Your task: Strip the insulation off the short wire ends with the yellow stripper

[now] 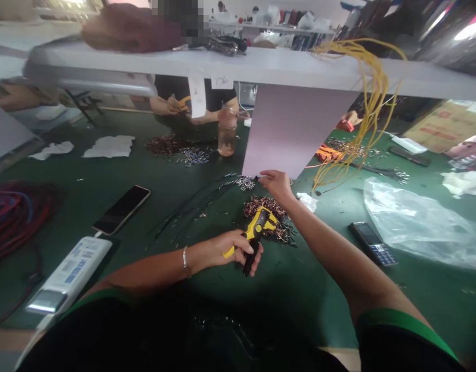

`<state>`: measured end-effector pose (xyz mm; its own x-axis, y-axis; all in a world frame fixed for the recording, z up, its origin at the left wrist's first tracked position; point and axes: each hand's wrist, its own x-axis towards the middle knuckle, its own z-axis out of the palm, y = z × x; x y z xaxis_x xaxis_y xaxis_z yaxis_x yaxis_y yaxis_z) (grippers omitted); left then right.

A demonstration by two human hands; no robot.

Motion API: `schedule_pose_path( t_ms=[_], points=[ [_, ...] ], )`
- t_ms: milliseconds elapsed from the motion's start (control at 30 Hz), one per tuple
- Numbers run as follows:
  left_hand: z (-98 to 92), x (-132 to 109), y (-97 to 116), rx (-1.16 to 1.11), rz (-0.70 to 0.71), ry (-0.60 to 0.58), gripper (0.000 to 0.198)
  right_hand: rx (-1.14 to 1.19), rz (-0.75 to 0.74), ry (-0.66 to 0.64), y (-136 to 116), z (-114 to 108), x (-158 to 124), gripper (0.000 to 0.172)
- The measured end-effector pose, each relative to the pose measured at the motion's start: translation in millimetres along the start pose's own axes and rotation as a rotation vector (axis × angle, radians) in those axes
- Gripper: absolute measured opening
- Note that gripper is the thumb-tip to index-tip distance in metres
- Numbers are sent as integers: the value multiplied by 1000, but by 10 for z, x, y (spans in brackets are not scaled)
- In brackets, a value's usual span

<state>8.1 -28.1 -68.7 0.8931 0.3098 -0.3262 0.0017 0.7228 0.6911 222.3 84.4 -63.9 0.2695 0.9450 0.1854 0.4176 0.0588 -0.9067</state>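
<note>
Head camera: at a green-topped workbench (pixel 319 299), a person's left hand (pixel 230 249) closes around the grip of a yellow-and-black crimping tool (pixel 256 228), its fingers wrapped over the handles, a metal bangle (pixel 185 258) on the wrist. The tool sits just in front of a tangled heap of short cut wires (pixel 266 211). The right hand (pixel 276 185) stretches forward, fingers gathered and pointing at a small pile of metal-ended wire pieces (pixel 241 182), close enough to touch; whether it grips anything cannot be told. Long black wires (pixel 193 206) lie left of the heap, with a smartphone (pixel 122 209) and a white labelled device (pixel 69 274) beyond them, beside a coil of red and blue cable (pixel 13 217). A keypad mobile phone (pixel 371 244) and a clear plastic bag (pixel 418 222) rest to the right. Yellow wires (pixel 371 108) hang over a raised white shelf (pixel 106 64). Across the bench, a co-worker's hands (pixel 168 106) hold a yellow-handled tool (pixel 185 102) behind a glass jar (pixel 227 133).
</note>
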Motion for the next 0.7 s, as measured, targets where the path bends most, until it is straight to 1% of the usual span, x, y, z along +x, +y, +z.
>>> schedule_pose_path(
  t_ms=[67,100,167,233,300,367,400,467,500,533,567,600,667,700],
  points=[
    [-5,8,15,-9,30,49,29,-14,32,34,-20,-76,-150,19],
    [-9,14,22,-12,49,73,30,-12,47,47,-32,-138,-292,19],
    [-14,25,34,-3,91,124,33,-10,64,53,-59,-275,-674,21],
    [-9,35,39,45,150,191,35,49,95,57,-83,-386,-1114,27],
    [19,43,35,124,216,260,39,133,153,21,-104,-434,-1515,36],
    [78,42,18,240,268,331,42,239,191,-46,-137,-412,-1810,47],
    [120,38,3,317,288,363,43,293,213,-79,-163,-381,-1910,51],
    [221,22,-36,512,323,393,50,413,255,-141,-241,-292,-2025,54],
    [273,11,-58,609,339,380,59,468,265,-164,-289,-244,-2051,54],
    [322,-2,-77,696,349,348,72,514,273,-181,-338,-197,-2063,52],
    [362,-16,-90,776,351,328,84,551,284,-186,-385,-156,-2066,50],
    [389,-31,-94,853,356,325,92,580,299,-179,-425,-122,-2063,48],
    [396,-62,-68,954,362,314,98,622,339,-148,-473,-85,-2052,43],
    [374,-78,-36,964,362,284,98,638,358,-127,-481,-81,-2045,39]
  ],
)
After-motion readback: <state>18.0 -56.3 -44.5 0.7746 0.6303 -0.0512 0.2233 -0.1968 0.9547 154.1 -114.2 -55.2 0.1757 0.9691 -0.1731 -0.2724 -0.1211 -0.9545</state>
